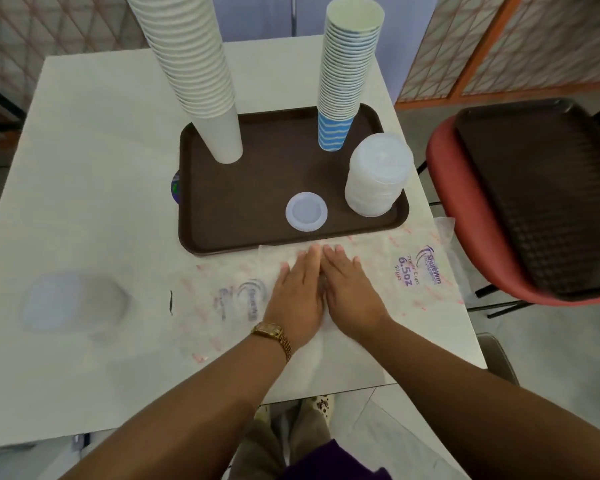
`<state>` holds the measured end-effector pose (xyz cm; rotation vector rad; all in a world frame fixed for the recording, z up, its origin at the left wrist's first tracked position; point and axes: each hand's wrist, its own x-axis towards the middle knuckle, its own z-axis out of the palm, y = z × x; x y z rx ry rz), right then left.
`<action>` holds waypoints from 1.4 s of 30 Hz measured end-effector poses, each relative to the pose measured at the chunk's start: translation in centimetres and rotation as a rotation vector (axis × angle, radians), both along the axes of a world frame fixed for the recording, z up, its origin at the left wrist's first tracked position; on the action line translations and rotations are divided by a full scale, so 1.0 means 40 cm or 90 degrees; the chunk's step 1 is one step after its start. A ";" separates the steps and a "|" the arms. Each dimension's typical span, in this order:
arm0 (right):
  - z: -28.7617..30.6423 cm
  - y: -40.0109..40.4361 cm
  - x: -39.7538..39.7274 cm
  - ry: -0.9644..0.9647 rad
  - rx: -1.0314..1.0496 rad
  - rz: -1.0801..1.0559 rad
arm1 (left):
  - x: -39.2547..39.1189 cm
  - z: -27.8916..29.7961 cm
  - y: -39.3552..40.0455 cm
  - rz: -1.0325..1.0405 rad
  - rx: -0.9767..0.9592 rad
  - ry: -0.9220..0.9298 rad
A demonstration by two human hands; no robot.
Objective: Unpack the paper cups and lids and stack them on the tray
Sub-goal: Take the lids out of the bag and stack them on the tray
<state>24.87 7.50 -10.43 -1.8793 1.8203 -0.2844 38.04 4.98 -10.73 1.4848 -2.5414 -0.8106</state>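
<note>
On brown tray [201, 216]: two cup stacks [201, 64], one lid stack [378, 174], one single lid [306, 211].

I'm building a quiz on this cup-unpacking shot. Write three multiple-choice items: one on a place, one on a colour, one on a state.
1. Where does the single lid lie?
A. On the brown tray
B. On the red chair
C. On top of the white cups

2. What colour are the bands on the bottom cup of the striped cup stack?
A. Red and white
B. Blue and white
C. Green and yellow

3. What are the left hand and right hand doing?
A. Each gripping a cup
B. Lifting the tray
C. Pressed flat, side by side, on the plastic wrapper

Answers: 1 A, the lid sits on the tray's near part; 2 B, the lowest cup shows blue and white bands; 3 C, both palms lie open on the wrapper.
</note>
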 end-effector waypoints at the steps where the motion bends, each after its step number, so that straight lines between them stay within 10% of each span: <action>1: -0.013 0.005 -0.009 0.027 0.004 0.020 | 0.011 -0.026 0.003 -0.012 -0.024 -0.045; 8: -0.047 0.027 -0.054 0.202 -0.030 0.072 | 0.034 -0.075 0.012 -0.021 -0.155 -0.155; 26: -0.033 0.022 -0.105 0.300 0.060 0.011 | 0.212 -0.018 0.013 0.053 -0.044 -0.265; 42: 0.126 -0.025 0.079 0.163 -0.005 0.064 | 0.429 0.162 0.157 0.343 -0.151 -0.009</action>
